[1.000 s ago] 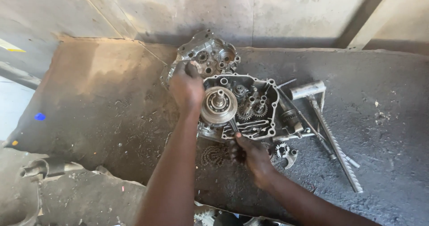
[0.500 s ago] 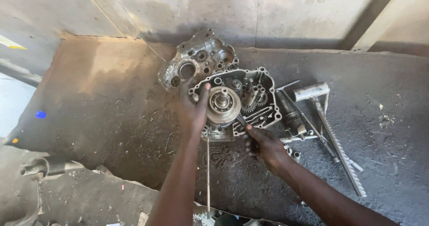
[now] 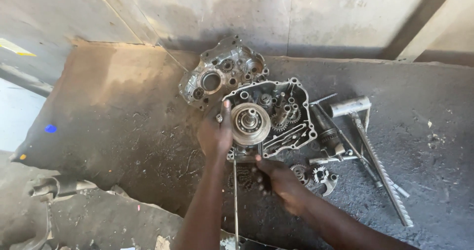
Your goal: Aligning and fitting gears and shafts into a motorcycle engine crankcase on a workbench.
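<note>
Engine case [image 3: 284, 116]: I see it at frame centre on the floor, grimy open half, gears exposed, round hub at its left.
Left hand [image 3: 216, 136]: fingers pressed against the hub's rim.
Right hand [image 3: 279, 181]: curled onto the case's lower edge; its grip I cannot tell.

Sunlit bare concrete wall [image 3: 321, 13] above grimy floor [image 3: 113, 111].

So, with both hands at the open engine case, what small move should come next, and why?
Probably steady the engine case first. The left hand rests beside the round flywheel, while the right hand sits at the case's lower edge near the chain; neither has a firm grip.
</note>
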